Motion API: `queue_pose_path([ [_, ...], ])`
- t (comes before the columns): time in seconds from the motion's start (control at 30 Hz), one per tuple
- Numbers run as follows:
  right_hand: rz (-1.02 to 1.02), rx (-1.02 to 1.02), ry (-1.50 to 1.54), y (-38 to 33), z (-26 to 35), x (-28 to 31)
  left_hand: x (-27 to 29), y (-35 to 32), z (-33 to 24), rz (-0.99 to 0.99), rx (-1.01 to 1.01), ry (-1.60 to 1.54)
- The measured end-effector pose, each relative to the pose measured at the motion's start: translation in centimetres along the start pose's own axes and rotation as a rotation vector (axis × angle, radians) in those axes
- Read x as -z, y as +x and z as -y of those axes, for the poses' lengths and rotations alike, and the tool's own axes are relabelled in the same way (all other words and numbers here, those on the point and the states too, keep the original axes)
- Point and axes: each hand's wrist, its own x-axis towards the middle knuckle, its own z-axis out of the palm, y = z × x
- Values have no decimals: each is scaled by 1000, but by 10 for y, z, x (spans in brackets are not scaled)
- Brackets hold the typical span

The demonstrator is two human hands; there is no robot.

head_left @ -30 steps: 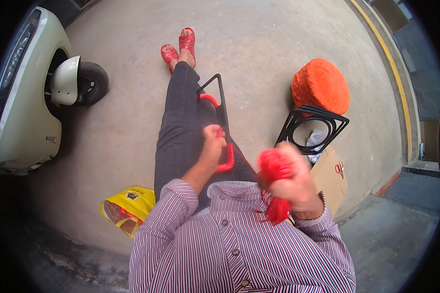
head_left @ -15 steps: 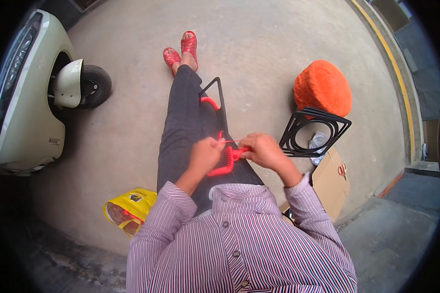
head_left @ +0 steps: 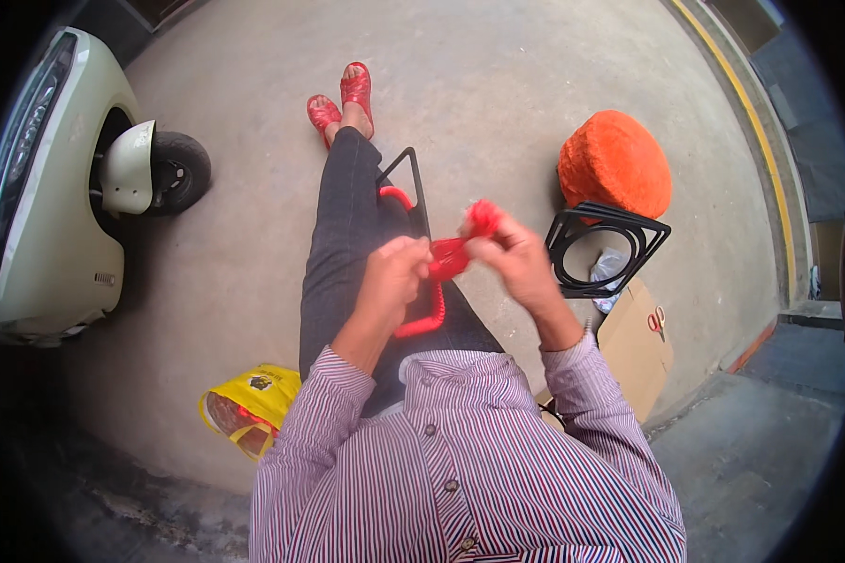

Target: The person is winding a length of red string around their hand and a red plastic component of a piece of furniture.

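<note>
Yellow bag [head_left: 251, 402] lower left; cardboard box [head_left: 635, 343] right.

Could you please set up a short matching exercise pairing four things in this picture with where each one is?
Things:
1. red strip
2. yellow bag
3. scissors
4. orange fluffy cushion

Places:
A. on the flat cardboard at the person's right
B. on the concrete just beyond the black square frame
C. between the left hand and right hand, above the lap
D. on the ground by the person's left elbow

Pairs: 1-C, 2-D, 3-A, 4-B
</note>
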Motion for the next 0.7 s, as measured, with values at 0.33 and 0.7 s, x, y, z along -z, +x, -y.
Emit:
queue_pose_path([
  [0.33, 30, -255, 470, -57, 77, 53, 8, 20, 46, -56, 255, -140],
  [0.7, -166, -474, 301, -48, -42, 44, 29, -19, 58, 135, 0, 425],
])
